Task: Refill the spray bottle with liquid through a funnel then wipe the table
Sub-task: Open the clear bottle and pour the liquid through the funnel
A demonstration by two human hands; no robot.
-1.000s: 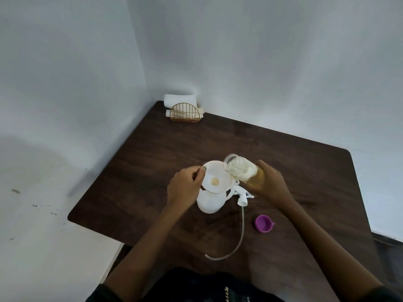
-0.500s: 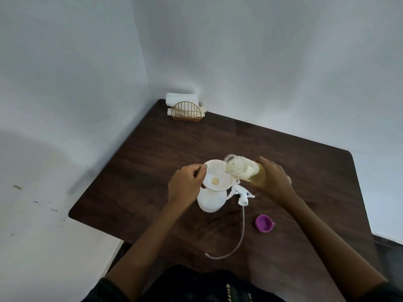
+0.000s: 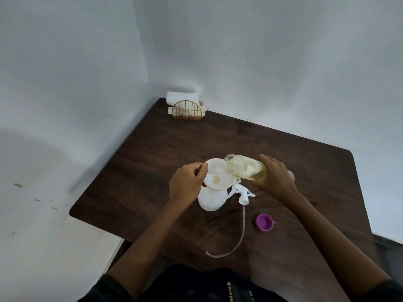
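Note:
A white spray bottle (image 3: 211,200) stands on the dark wooden table (image 3: 152,153) with a white funnel (image 3: 218,176) in its neck. My left hand (image 3: 187,182) pinches the funnel's left rim. My right hand (image 3: 275,178) grips a clear bottle (image 3: 242,167) of yellowish liquid, tilted nearly flat with its open mouth over the funnel's right edge. A little liquid shows at the funnel's centre. The white trigger sprayer head (image 3: 242,192) lies just right of the spray bottle, its long tube (image 3: 238,238) curving toward me.
A purple cap (image 3: 264,222) lies on the table right of the tube. A gold wire napkin holder (image 3: 187,111) with white napkins stands in the far left corner against the wall. White walls close the table's far and left sides.
The clear bottle has tipped further down and its mouth has come over the funnel. My left hand stays on the funnel rim.

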